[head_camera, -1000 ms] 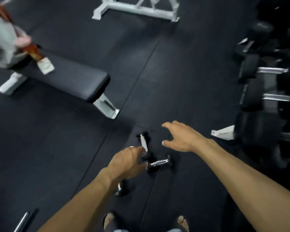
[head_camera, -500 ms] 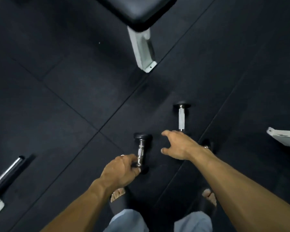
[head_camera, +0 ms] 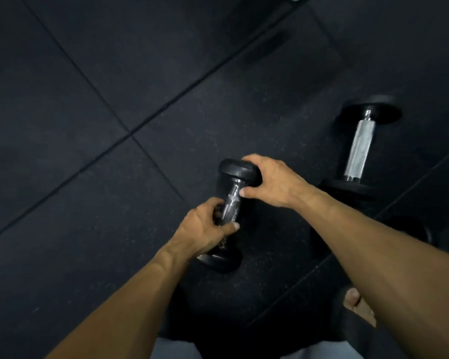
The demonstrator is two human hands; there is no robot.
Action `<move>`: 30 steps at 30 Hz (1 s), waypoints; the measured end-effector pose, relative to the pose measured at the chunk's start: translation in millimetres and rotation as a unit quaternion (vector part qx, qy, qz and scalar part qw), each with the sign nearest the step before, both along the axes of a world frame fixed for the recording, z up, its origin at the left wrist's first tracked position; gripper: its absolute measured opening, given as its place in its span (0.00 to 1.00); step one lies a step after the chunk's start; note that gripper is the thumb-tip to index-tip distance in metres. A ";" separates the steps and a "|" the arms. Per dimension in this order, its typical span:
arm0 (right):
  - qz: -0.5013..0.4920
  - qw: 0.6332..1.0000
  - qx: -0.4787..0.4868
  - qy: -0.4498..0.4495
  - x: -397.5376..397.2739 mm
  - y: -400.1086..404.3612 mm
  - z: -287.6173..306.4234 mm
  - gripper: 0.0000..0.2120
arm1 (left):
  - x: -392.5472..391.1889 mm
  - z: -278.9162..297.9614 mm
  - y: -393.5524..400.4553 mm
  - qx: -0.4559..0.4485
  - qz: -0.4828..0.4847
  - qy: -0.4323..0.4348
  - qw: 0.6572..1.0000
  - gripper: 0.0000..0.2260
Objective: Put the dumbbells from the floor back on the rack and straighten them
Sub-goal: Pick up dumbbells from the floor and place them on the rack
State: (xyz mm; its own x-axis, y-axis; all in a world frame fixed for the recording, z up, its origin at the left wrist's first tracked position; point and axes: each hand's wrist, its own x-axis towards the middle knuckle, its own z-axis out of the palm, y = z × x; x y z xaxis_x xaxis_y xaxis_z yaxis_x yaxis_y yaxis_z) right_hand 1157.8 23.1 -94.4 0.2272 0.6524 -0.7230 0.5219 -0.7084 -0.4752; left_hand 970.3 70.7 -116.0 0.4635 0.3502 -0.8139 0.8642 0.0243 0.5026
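Both hands are on the same small dumbbell [head_camera: 230, 211]: the left hand [head_camera: 205, 229] is wrapped round the lower part of its knurled chrome handle, fingers and thumb closed on the metal, while the right hand [head_camera: 272, 181] cups the far rubber head, thumb tip resting on the handle just under it. The bar's long axis runs away from the person and a little to their right, so the near head sits under the left wrist and the far head under the right palm. From here I cannot tell whether it is off the floor [head_camera: 88, 125] yet. A second dumbbell [head_camera: 358, 149] lies beyond and to the right of the right hand, roughly parallel and well clear, its handle smoother and brighter, its round heads matt black; I'd judge the right hand the nearer for it. The floor is dark speckled rubber tile with thin seams. No rack is in sight.
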 end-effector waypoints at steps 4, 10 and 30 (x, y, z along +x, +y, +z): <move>-0.061 0.995 0.050 0.054 -1.5 -8.0 -23.4 0.28 | -2.2 -29.2 -8.0 -0.051 0.019 -0.032 0.998 0.21; -0.077 0.992 0.080 0.060 -2.3 -12.9 -16.6 0.23 | -4.2 -23.8 -2.7 -0.113 0.058 -0.071 0.989 0.20; -0.165 0.959 0.223 -0.063 145.8 -71.1 414.8 0.23 | 169.4 403.3 19.8 -0.015 -0.158 -0.180 0.971 0.16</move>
